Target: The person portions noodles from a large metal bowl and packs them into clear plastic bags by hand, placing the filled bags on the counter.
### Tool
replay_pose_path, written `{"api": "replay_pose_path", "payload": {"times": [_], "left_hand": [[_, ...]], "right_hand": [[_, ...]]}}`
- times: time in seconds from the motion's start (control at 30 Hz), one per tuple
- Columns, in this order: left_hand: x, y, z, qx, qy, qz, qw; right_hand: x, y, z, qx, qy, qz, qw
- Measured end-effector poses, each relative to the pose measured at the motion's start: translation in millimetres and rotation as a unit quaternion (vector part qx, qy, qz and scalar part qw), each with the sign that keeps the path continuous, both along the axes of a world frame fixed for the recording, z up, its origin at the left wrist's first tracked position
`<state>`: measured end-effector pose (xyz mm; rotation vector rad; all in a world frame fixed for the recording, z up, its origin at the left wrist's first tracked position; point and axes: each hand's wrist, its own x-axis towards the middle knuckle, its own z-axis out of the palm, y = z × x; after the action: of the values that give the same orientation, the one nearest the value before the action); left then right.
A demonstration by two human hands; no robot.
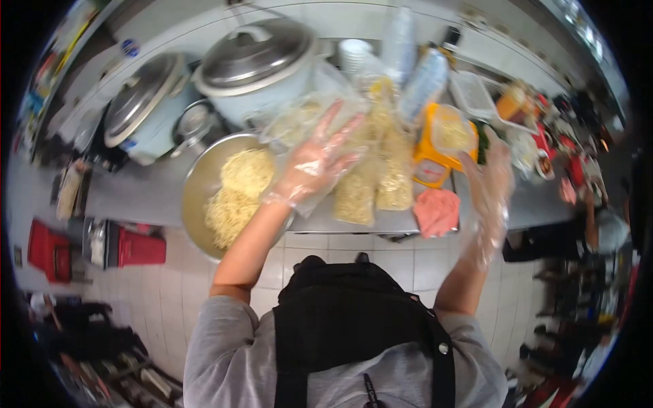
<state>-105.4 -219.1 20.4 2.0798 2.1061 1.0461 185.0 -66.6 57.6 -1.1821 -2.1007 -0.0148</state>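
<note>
My left hand (314,166), in a clear plastic glove, is raised over the counter with its fingers spread and nothing in it. Below and beside it stands a large steel bowl (194,197) holding pale noodles (235,200). Clear bags of noodles (393,170) lie just right of that hand. My right hand (491,178), also gloved, has thumb and fingers apart beside an orange kitchen scale (430,171). On the scale sits a clear plastic container (454,129) with noodles in it; whether the right fingers touch it I cannot tell. A pink cloth (437,212) lies at the counter's front edge.
Two big lidded cookers (255,61) stand along the back wall, a metal pot (198,126) near them. Stacked white cups (355,54), sleeves of clear cups (423,81) and an empty plastic tub (471,95) are behind the scale. Another person (609,231) is at far right.
</note>
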Motion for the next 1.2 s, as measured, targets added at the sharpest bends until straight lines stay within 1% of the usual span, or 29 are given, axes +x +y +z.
{"api": "replay_pose_path", "payload": {"times": [0.03, 0.1, 0.17, 0.23, 0.3, 0.33, 0.4, 0.43, 0.47, 0.5, 0.53, 0.57, 0.63, 0.67, 0.7, 0.73, 0.77, 0.8, 0.83, 0.87, 0.9, 0.93, 0.97, 1.0, 1.03, 1.07, 1.1, 1.17, 1.2], "left_hand": [[-22.1, -29.3, -4.5, -0.015, 0.007, 0.068, 0.998], [-79.0, -90.6, -31.4, -0.053, 0.039, 0.198, 0.978], [-144.6, -159.8, -83.9, -0.127, 0.079, 0.295, 0.944], [-158.8, -201.2, -101.8, -0.182, 0.091, 0.331, 0.922], [-152.5, -218.3, -101.0, -0.392, 0.068, 0.334, 0.854], [-146.3, -218.2, -104.2, -0.394, 0.066, 0.338, 0.852], [-137.0, -214.3, -115.0, -0.302, -0.091, 0.359, 0.878], [-147.0, -218.8, -126.4, -0.302, -0.092, 0.363, 0.877], [-153.7, -217.6, -128.1, -0.24, -0.125, 0.345, 0.899], [-160.0, -219.7, -128.9, -0.175, -0.157, 0.325, 0.916], [-160.8, -224.8, -131.4, -0.105, -0.073, 0.339, 0.932], [-163.9, -226.0, -120.3, -0.105, -0.072, 0.338, 0.932], [-174.9, -223.5, -100.8, -0.012, -0.142, 0.228, 0.963], [-176.4, -222.6, -84.2, -0.013, -0.143, 0.226, 0.964], [-176.7, -221.5, -62.7, -0.025, -0.216, 0.18, 0.959], [-174.5, -220.7, -43.8, -0.037, -0.287, 0.133, 0.948], [-168.9, -218.2, -29.7, -0.037, -0.287, 0.128, 0.949], [-162.0, -214.0, -17.2, 0.036, -0.337, 0.127, 0.932], [-158.1, -211.8, -5.5, 0.108, -0.385, 0.123, 0.908], [-160.4, -214.2, 5.1, 0.115, -0.302, 0.108, 0.94], [-161.5, -210.6, 1.4, 0.113, -0.301, 0.098, 0.942], [-161.2, -206.7, -7.0, 0.106, -0.393, 0.042, 0.913], [-158.5, -204.2, -12.9, 0.097, -0.48, -0.013, 0.872], [-152.7, -204.2, -14.8, 0.031, -0.536, -0.004, 0.844], [-159.8, -204.2, -29.8, 0.03, -0.535, -0.01, 0.844], [-173.9, -204.0, -58.8, -0.008, -0.434, 0.011, 0.901], [-184.9, -203.7, -79.7, -0.046, -0.326, 0.031, 0.944], [-193.8, -204.7, -97.0, -0.085, -0.354, 0.054, 0.93], [-194.5, -205.9, -96.8, -0.123, -0.381, 0.083, 0.913]], "right_hand": [[-12.1, -27.4, 12.0, -0.055, 0.056, 0.015, 0.997], [-40.5, -62.2, 10.5, -0.186, 0.171, 0.126, 0.959], [-77.2, -83.9, -3.9, -0.168, 0.089, 0.261, 0.946], [-126.1, -108.3, -30.5, -0.178, 0.072, 0.372, 0.908], [-182.4, -135.2, -57.5, -0.247, 0.013, 0.475, 0.845], [-204.7, -146.4, -73.4, -0.238, -0.015, 0.533, 0.812], [-255.4, -158.5, -122.4, -0.256, -0.075, 0.633, 0.726], [-278.7, -165.0, -143.4, -0.283, -0.106, 0.674, 0.674], [-289.4, -179.1, -145.4, -0.282, -0.107, 0.677, 0.671], [-299.7, -192.2, -146.8, -0.263, -0.104, 0.643, 0.711], [-309.8, -202.7, -147.5, -0.243, -0.099, 0.607, 0.75], [-317.5, -212.0, -145.1, -0.242, -0.099, 0.607, 0.751], [-323.3, -227.4, -128.8, -0.181, 0.042, 0.566, 0.803], [-324.4, -229.0, -101.7, -0.259, 0.026, 0.567, 0.781], [-335.4, -222.7, -99.7, -0.259, 0.027, 0.565, 0.783], [-346.2, -212.7, -97.3, -0.348, 0.024, 0.571, 0.743], [-351.1, -205.4, -96.2, -0.434, 0.022, 0.572, 0.696], [-348.1, -203.3, -91.3, -0.378, 0.114, 0.6, 0.696], [-345.9, -202.1, -85.8, -0.377, 0.117, 0.595, 0.7], [-339.4, -203.9, -63.6, -0.296, 0.106, 0.566, 0.762], [-333.4, -205.1, -45.2, -0.211, 0.092, 0.529, 0.816], [-329.0, -205.5, -36.2, -0.225, 0.152, 0.551, 0.789], [-328.0, -205.2, -25.5, -0.222, 0.154, 0.546, 0.793], [-331.4, -202.6, -12.4, -0.255, 0.177, 0.581, 0.752], [-336.5, -198.2, 1.5, -0.285, 0.2, 0.615, 0.708], [-340.6, -193.1, 14.5, -0.315, 0.221, 0.645, 0.66], [-344.2, -186.0, 26.9, -0.312, 0.222, 0.643, 0.664], [-348.5, -172.9, 49.7, -0.154, 0.132, 0.599, 0.775], [-346.8, -170.1, 60.8, -0.154, 0.131, 0.597, 0.776]]}}
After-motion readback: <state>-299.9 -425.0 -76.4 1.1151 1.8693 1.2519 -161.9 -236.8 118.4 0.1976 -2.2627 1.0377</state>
